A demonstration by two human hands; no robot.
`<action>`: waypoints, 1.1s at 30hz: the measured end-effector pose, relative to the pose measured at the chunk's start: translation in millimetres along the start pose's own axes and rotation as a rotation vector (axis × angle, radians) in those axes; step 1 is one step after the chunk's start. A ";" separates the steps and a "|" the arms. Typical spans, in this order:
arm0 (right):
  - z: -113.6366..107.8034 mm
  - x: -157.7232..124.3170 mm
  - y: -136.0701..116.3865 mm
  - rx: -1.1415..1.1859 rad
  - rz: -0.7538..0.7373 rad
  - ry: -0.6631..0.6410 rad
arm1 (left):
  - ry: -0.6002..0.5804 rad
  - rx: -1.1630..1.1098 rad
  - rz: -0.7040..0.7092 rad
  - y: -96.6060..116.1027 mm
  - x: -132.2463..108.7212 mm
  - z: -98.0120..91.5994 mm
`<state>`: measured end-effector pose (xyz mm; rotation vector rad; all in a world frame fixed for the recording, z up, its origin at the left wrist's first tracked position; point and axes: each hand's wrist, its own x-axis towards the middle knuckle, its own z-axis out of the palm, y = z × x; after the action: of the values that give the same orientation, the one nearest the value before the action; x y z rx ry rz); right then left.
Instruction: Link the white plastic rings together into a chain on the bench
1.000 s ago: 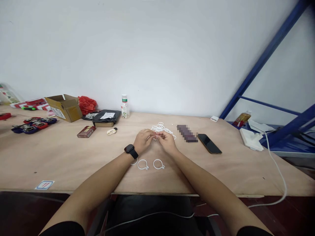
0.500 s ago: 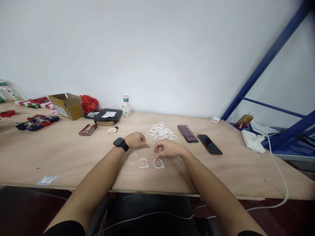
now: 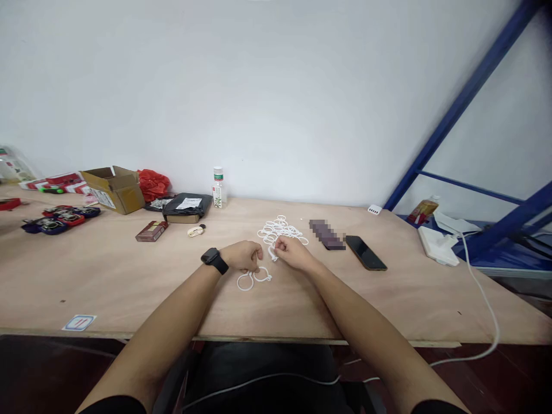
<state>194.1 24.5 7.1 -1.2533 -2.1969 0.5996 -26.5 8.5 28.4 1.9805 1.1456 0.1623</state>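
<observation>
My left hand [image 3: 245, 256], with a black watch at its wrist, is closed, its fingertips down at the tab of a white plastic ring [image 3: 245, 282] on the table. A second white ring [image 3: 261, 274] lies beside it, its upper edge close to my left fingers. In a pinch, my right hand [image 3: 294, 252] holds another white ring [image 3: 272, 253], partly hidden by the fingers. Just behind my right hand lies a heap of similar white rings [image 3: 280, 227].
Right of the heap lie a blurred-out dark object [image 3: 328, 234] and a phone [image 3: 366, 253]. To the left are a dark red box [image 3: 152, 231], a black package [image 3: 187, 204], a bottle [image 3: 218, 188] and an open carton [image 3: 114, 190]. A white power strip [image 3: 437, 246] sits at right.
My right hand has picked up the right-hand ring and moved it away from me, toward the heap. The other two rings have shifted right, and my left hand has come down to them.
</observation>
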 end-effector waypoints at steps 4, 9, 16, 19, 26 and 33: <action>-0.3 3.3 1.9 0.091 0.072 0.161 | 0.259 0.235 0.152 6.4 10.2 13.1; 3.9 6.7 3.6 0.272 0.136 0.198 | 0.633 0.319 0.243 7.4 12.6 17.5; 14.4 9.5 1.7 0.614 0.145 0.062 | 0.678 0.347 0.585 4.1 12.1 15.5; 12.9 7.2 0.0 0.609 0.078 0.135 | 0.748 0.383 0.517 5.4 12.4 15.1; 10.0 -1.4 -9.6 0.355 -0.068 0.306 | 0.800 0.508 0.339 9.3 11.0 14.3; 17.6 2.9 -7.4 0.502 -0.068 0.360 | 0.780 0.640 0.381 16.3 11.2 20.2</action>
<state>176.8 21.6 -1.1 -0.9306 -1.6502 0.7704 0.4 1.2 23.7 2.8222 1.3801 0.9318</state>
